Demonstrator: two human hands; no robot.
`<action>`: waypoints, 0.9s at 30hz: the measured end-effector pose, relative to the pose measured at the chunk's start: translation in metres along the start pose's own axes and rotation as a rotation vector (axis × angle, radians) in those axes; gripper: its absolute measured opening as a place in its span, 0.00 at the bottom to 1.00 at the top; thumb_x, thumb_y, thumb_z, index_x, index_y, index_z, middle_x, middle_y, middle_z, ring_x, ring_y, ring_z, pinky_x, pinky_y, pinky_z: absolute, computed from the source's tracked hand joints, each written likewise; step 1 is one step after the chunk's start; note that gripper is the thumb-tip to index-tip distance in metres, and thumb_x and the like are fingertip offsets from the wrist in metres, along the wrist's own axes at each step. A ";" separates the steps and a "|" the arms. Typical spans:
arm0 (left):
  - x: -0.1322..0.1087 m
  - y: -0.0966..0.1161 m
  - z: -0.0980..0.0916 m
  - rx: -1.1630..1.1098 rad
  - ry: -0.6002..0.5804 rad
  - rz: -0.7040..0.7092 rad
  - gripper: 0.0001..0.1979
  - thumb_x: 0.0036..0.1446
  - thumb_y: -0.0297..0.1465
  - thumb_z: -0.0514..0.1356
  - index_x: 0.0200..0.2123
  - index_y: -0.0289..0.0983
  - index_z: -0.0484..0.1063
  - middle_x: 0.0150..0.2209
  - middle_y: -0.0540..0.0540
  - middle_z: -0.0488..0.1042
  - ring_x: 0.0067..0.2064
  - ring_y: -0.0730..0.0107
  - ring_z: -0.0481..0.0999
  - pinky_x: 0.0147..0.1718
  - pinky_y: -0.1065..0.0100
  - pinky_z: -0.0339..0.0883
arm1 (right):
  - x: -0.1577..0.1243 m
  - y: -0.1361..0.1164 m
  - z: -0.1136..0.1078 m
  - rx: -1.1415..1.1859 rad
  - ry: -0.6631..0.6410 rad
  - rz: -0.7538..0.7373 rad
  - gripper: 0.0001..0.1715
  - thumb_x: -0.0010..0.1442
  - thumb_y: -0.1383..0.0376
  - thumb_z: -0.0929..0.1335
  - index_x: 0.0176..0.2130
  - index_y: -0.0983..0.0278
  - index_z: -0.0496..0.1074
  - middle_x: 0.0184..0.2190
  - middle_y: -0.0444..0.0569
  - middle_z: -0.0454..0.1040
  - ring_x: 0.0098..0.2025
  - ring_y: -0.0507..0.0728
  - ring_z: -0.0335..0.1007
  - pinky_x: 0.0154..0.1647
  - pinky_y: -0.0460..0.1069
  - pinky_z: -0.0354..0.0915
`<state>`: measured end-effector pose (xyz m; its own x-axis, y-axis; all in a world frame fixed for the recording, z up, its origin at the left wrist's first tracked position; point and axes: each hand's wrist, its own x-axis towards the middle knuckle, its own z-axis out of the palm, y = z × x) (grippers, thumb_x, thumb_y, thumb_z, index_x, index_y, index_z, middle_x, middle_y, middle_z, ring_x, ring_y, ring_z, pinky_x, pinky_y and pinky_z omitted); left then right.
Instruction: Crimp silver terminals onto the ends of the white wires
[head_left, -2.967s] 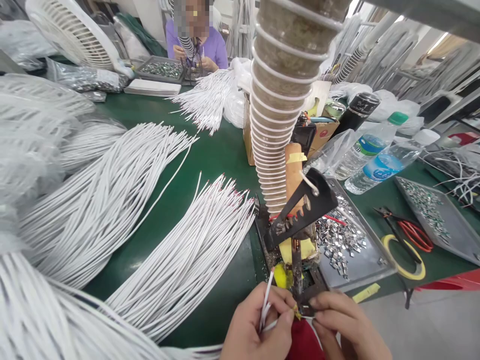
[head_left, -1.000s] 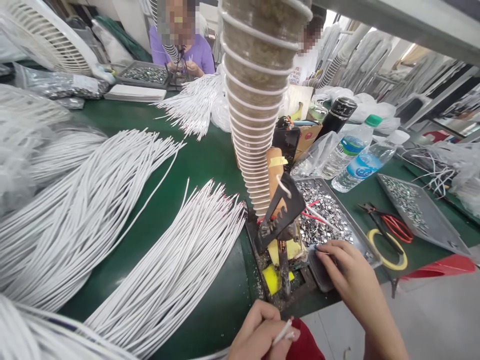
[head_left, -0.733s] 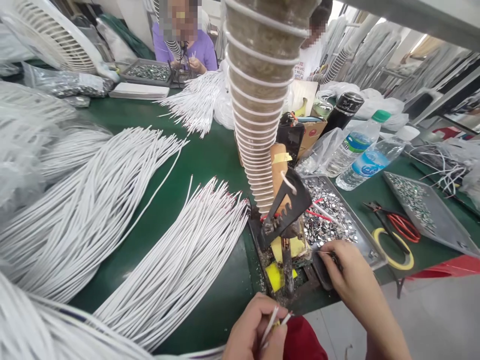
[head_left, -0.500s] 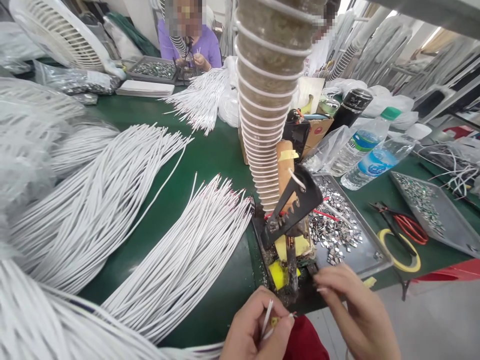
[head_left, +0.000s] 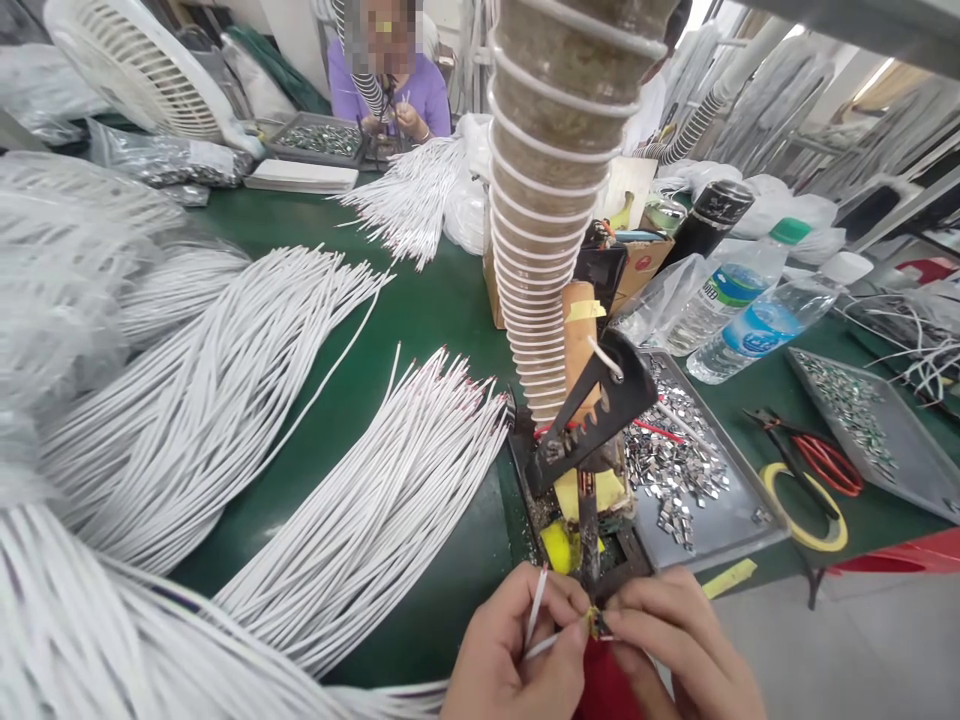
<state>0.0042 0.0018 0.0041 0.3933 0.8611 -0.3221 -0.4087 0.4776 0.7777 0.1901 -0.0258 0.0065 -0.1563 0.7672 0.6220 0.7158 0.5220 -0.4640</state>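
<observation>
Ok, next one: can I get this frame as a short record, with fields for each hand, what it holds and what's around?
Left hand: grips white wires.
Right hand: fingertips pinched at the wires' tips; anything between them is too small to tell.
Just ahead: black metal stand below a ribbed hose.
Right of stand: tray of small metal pieces, pliers, tape ring, water bottles.
Left: wire bundles on green table.
Far end: another person.
</observation>
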 end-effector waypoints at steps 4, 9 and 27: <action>0.002 -0.002 -0.002 0.024 0.010 0.046 0.21 0.60 0.48 0.73 0.30 0.37 0.75 0.35 0.48 0.77 0.34 0.68 0.71 0.37 0.70 0.64 | -0.020 0.006 -0.001 -0.123 0.029 0.000 0.08 0.65 0.72 0.72 0.43 0.59 0.77 0.34 0.49 0.85 0.31 0.55 0.86 0.36 0.48 0.84; 0.007 -0.005 -0.003 0.006 0.027 0.011 0.22 0.59 0.48 0.74 0.29 0.37 0.73 0.36 0.47 0.77 0.34 0.69 0.70 0.37 0.71 0.64 | -0.036 0.014 0.002 -0.203 0.002 -0.051 0.11 0.63 0.72 0.72 0.44 0.58 0.76 0.35 0.49 0.88 0.32 0.58 0.88 0.41 0.51 0.85; 0.002 0.001 0.010 0.026 0.164 0.136 0.11 0.57 0.29 0.73 0.27 0.37 0.76 0.33 0.48 0.80 0.34 0.69 0.77 0.37 0.75 0.70 | -0.002 -0.010 0.015 -0.143 0.122 0.022 0.10 0.62 0.74 0.73 0.39 0.59 0.75 0.32 0.43 0.82 0.30 0.51 0.83 0.35 0.43 0.79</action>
<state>0.0132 0.0022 0.0097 0.1955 0.9352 -0.2952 -0.4264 0.3521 0.8332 0.1731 -0.0268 -0.0003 -0.0615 0.7224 0.6887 0.8089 0.4404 -0.3896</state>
